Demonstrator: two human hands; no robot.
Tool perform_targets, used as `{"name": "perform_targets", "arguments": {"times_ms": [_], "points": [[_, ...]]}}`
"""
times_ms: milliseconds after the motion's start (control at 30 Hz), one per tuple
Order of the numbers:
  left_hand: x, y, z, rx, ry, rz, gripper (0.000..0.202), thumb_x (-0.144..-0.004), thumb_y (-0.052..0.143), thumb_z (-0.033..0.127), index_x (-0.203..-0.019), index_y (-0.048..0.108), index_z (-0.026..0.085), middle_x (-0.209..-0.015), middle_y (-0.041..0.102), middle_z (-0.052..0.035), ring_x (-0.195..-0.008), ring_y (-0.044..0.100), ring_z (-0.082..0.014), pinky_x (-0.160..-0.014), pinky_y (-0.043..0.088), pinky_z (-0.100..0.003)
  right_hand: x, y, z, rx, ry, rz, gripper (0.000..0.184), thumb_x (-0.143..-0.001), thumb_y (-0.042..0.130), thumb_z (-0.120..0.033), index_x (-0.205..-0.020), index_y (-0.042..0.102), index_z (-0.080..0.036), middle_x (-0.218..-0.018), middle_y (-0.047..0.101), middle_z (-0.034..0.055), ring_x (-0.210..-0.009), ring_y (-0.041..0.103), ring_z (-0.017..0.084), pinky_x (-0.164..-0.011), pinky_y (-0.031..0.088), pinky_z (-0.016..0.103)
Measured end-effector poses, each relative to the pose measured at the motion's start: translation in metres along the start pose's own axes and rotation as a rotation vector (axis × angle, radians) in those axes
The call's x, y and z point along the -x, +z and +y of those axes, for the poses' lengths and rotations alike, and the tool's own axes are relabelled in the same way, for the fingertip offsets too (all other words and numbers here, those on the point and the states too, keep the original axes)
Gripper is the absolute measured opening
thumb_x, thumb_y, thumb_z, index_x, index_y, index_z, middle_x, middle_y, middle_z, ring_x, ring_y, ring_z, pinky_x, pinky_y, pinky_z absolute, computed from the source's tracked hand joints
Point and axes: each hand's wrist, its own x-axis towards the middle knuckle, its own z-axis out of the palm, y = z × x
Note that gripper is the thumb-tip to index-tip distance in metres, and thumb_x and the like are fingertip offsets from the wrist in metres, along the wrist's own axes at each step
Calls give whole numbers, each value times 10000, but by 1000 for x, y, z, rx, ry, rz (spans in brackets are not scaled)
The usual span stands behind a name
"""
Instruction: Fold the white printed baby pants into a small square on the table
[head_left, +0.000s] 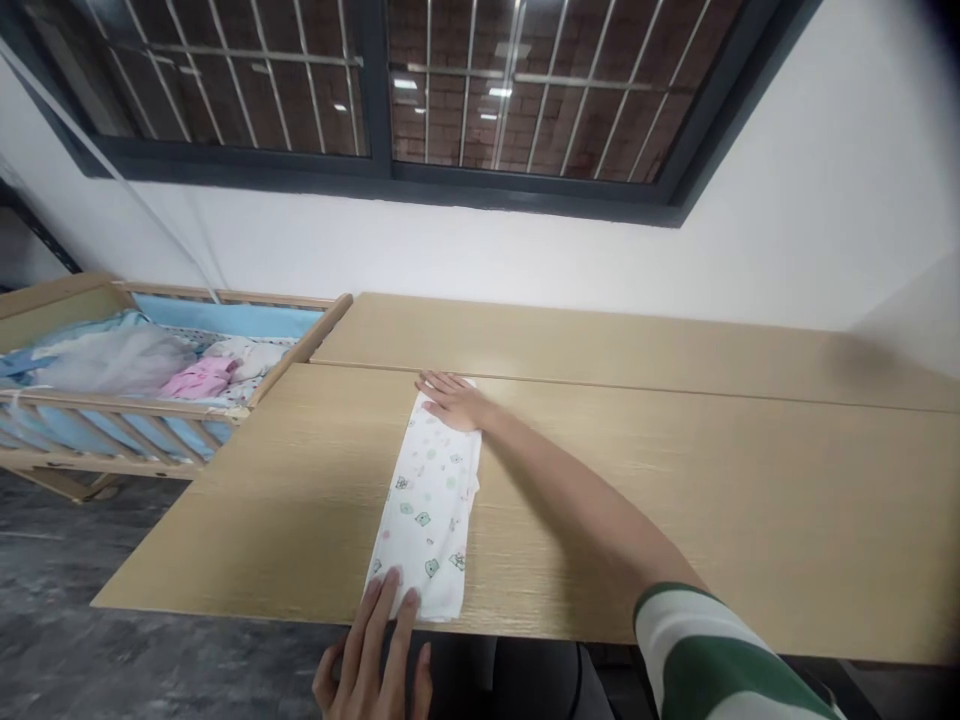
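Observation:
A white cloth [427, 500] with small green printed figures lies on the wooden table, folded into a long narrow strip. My right hand [454, 400] rests flat over its far end, fingers stretched out to the left. At the near end, by the table's front edge, my left hand [379, 640] has its fingers apart, with the fingertips on or just over the cloth's lower left corner. Neither hand grips the cloth. A small fold sticks out along its right side.
The light wooden table [675, 480] runs along the wall, with a seam across its back part. To the left stands a wooden crib [292, 355] with blue lining, holding a pink cloth [201, 377] and white netting [112, 355]. A barred window [382, 170] is above.

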Motion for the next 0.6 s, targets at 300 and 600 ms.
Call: {"name": "perform_targets", "arguments": {"times_ms": [300,600], "points": [[-1,8,27,149,-10,-42,354,-956,585,270,-1300,635,339,-1359,662,-30,-1189,658,-247,-900,367,-397,22,-7,22,72,-63,22,605,-1057,314,-521,-1605,316,-264,-1686,190,21,-1569,137,218,-1272,76,410],[-8,8,16,180,211,85,425,-967,542,140,-1345,628,315,-1312,699,-6,-1139,671,-186,-872,375,-352,63,-22,-7,384,-45,242,484,-1011,404,-229,-1463,488,-78,-1537,444,228,-1409,419,348,-1165,280,527]]}}
